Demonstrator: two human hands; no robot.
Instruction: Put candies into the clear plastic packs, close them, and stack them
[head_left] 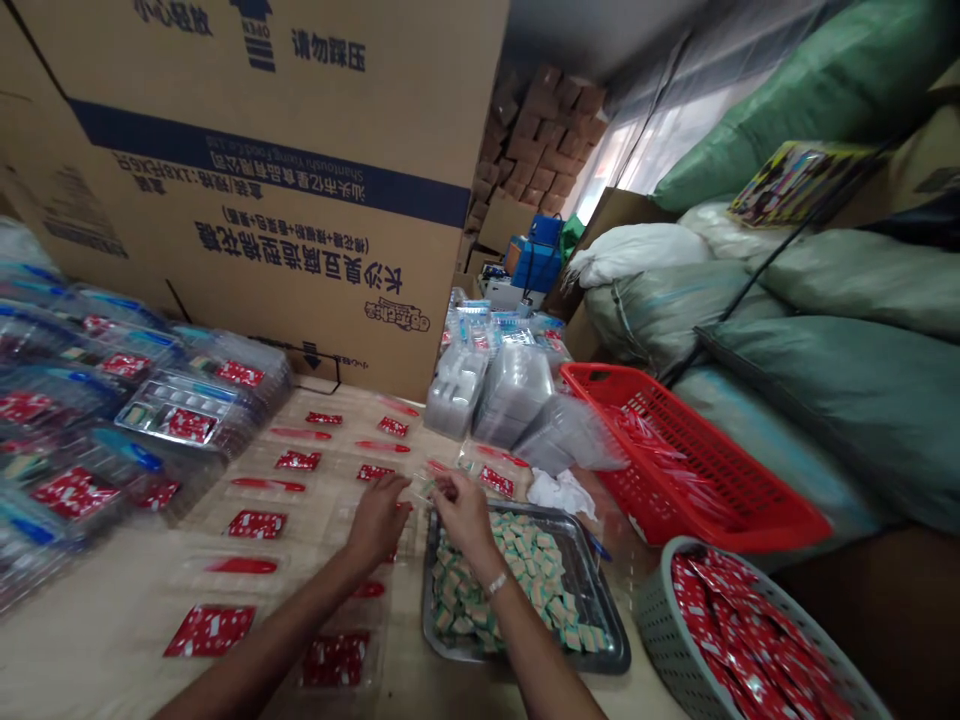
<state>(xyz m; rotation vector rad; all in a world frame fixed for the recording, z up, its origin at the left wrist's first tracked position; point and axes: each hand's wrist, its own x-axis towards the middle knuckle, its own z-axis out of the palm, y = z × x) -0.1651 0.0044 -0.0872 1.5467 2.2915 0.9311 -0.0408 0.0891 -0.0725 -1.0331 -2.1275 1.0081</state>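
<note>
The left hand and right hand close together on a small pale-green piece, just above a rectangular steel tray heaped with pale-green cubes.

The person's left hand and right hand are bare, and both forearms run bare out of the bottom of the view. A narrow white band circles the right wrist; it is too small to tell whether it is a bracelet or a watch strap.
</note>
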